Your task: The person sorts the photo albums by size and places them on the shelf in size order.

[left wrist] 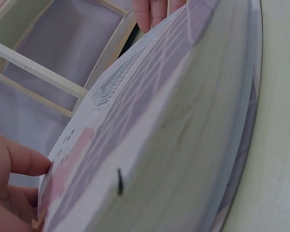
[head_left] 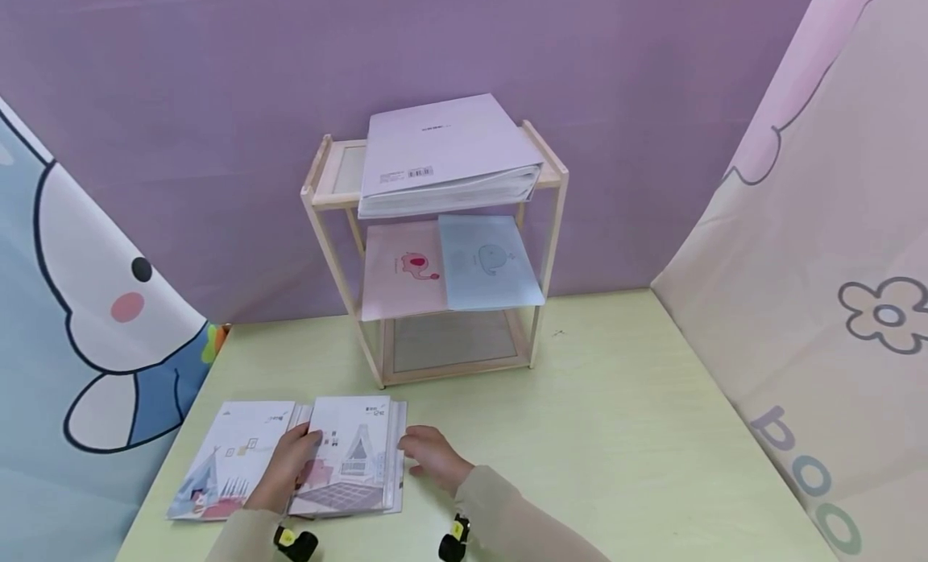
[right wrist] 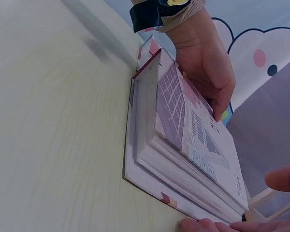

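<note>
A thick illustrated notebook (head_left: pixel 362 457) with a tent on its cover lies on the table, its pages stacked over a wider hard back cover (right wrist: pixel 152 191). My left hand (head_left: pixel 288 461) grips its left edge, thumb and fingers on that side of the cover. At the opposite edge is my right hand (head_left: pixel 438 457). Its fingers (right wrist: pixel 203 225) are low against the book's side, and the thumb (right wrist: pixel 284 178) is spread away from the cover. To the left, a similar white illustrated book (head_left: pixel 228 457) lies flat, partly behind my left hand.
Behind the books stands a wooden rack (head_left: pixel 540 336). A thick lilac book (head_left: pixel 449 143) lies on its top shelf, overhanging the front. A pink booklet (head_left: pixel 395 284) and a blue booklet (head_left: pixel 493 264) lie side by side on the middle shelf. Printed curtains (head_left: pixel 819 320) border the table.
</note>
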Demonstrator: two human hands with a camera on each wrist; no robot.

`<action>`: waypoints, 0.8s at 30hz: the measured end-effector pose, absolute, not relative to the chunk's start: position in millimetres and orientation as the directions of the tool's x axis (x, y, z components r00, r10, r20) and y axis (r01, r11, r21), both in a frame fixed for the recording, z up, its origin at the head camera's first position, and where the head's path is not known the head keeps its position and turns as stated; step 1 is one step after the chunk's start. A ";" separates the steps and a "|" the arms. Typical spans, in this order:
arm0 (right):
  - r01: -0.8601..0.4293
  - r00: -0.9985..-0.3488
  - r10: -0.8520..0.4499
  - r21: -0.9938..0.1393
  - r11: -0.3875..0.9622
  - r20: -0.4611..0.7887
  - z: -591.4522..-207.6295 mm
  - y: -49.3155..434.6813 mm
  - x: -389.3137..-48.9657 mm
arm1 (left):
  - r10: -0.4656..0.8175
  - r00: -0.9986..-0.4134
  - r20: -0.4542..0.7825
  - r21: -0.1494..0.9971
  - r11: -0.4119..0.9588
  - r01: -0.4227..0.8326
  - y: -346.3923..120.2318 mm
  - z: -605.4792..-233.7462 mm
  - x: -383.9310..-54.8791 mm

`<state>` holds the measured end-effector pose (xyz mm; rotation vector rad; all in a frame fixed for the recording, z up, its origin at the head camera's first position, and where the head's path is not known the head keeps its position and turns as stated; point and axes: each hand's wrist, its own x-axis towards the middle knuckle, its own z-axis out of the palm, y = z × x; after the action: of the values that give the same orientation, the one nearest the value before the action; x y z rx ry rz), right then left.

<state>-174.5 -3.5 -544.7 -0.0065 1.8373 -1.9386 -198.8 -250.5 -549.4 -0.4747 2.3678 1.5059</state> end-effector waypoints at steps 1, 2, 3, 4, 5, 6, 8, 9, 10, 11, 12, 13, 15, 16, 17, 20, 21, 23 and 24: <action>0.331 -0.891 -0.331 -0.944 -0.001 -0.312 -545.1 -3.5 -174.7 | -0.116 -0.903 -0.413 0.817 0.391 -0.424 -250.8 -550.1 -199.1; 0.335 -0.890 -0.329 -0.942 0.002 -0.317 -545.2 -3.4 -174.9 | -0.115 -0.904 -0.412 0.819 0.388 -0.423 -250.9 -550.1 -199.1; 0.340 -0.889 -0.325 -0.940 0.001 -0.322 -545.5 -3.5 -175.2 | -0.114 -0.904 -0.412 0.820 0.386 -0.422 -251.0 -550.3 -199.3; 0.348 -0.889 -0.318 -0.937 -0.003 -0.329 -546.1 -3.8 -175.4 | -0.113 -0.905 -0.411 0.821 0.385 -0.421 -251.2 -550.3 -199.3; 0.356 -0.889 -0.310 -0.935 -0.004 -0.337 -546.4 -4.1 -175.7 | -0.114 -0.905 -0.411 0.821 0.386 -0.421 -251.2 -550.1 -199.2; 0.363 -0.888 -0.304 -0.932 -0.003 -0.345 -546.6 -4.4 -176.2 | -0.114 -0.905 -0.411 0.819 0.389 -0.421 -251.2 -549.6 -199.0; 0.381 -0.887 -0.286 -0.925 -0.005 -0.363 -545.9 -5.1 -176.9 | -0.114 -0.905 -0.409 0.817 0.396 -0.419 -251.4 -548.5 -198.3; 0.392 -0.885 -0.276 -0.920 -0.010 -0.374 -545.9 -5.5 -177.2 | -0.114 -0.905 -0.409 0.816 0.399 -0.418 -251.5 -547.8 -197.8; 0.401 -0.884 -0.268 -0.916 -0.012 -0.384 -545.8 -5.8 -177.5 | -0.114 -0.907 -0.406 0.816 0.402 -0.416 -251.5 -547.1 -197.6; 0.413 -0.881 -0.262 -0.911 -0.016 -0.394 -545.5 -6.1 -177.9 | -0.115 -0.906 -0.407 0.814 0.403 -0.417 -251.6 -546.3 -197.2; 0.419 -0.880 -0.257 -0.908 -0.020 -0.400 -545.2 -6.3 -178.4 | -0.114 -0.906 -0.409 0.815 0.402 -0.418 -251.7 -545.7 -196.9; 0.427 -0.878 -0.251 -0.904 -0.028 -0.407 -544.9 -6.5 -178.6 | -0.119 -0.904 -0.411 0.816 0.394 -0.423 -251.7 -545.2 -196.5; 0.440 -0.875 -0.246 -0.897 -0.042 -0.417 -545.5 -6.8 -179.6 | -0.121 -0.902 -0.415 0.820 0.380 -0.428 -251.7 -544.6 -196.3; 0.444 -0.874 -0.242 -0.895 -0.045 -0.421 -545.5 -6.9 -180.2 | -0.122 -0.901 -0.416 0.824 0.369 -0.430 -251.8 -544.8 -196.4; 0.447 -0.874 -0.237 -0.893 -0.051 -0.424 -545.4 -7.0 -180.8 | -0.124 -0.899 -0.421 0.828 0.351 -0.436 -252.0 -545.3 -196.9; 0.449 -0.878 -0.214 -0.891 -0.063 -0.427 -545.8 -7.3 -181.9 | -0.122 -0.901 -0.416 0.850 0.302 -0.433 -252.0 -547.1 -198.3; 0.446 -0.881 -0.205 -0.893 -0.063 -0.426 -546.2 -7.7 -182.0 | -0.118 -0.906 -0.407 0.859 0.289 -0.424 -251.7 -547.8 -198.6; 0.431 -0.890 -0.190 -0.901 -0.059 -0.413 -546.3 -8.6 -181.6 | -0.113 -0.910 -0.399 0.872 0.262 -0.415 -250.6 -548.7 -199.0; 0.423 -0.894 -0.187 -0.905 -0.051 -0.407 -546.4 -8.9 -180.8 | -0.107 -0.914 -0.391 0.877 0.257 -0.406 -249.5 -548.3 -198.4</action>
<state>-180.8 -8.9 -546.4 0.2493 1.8209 -1.9975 -198.4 -249.5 -548.3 -0.4767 2.2772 1.7088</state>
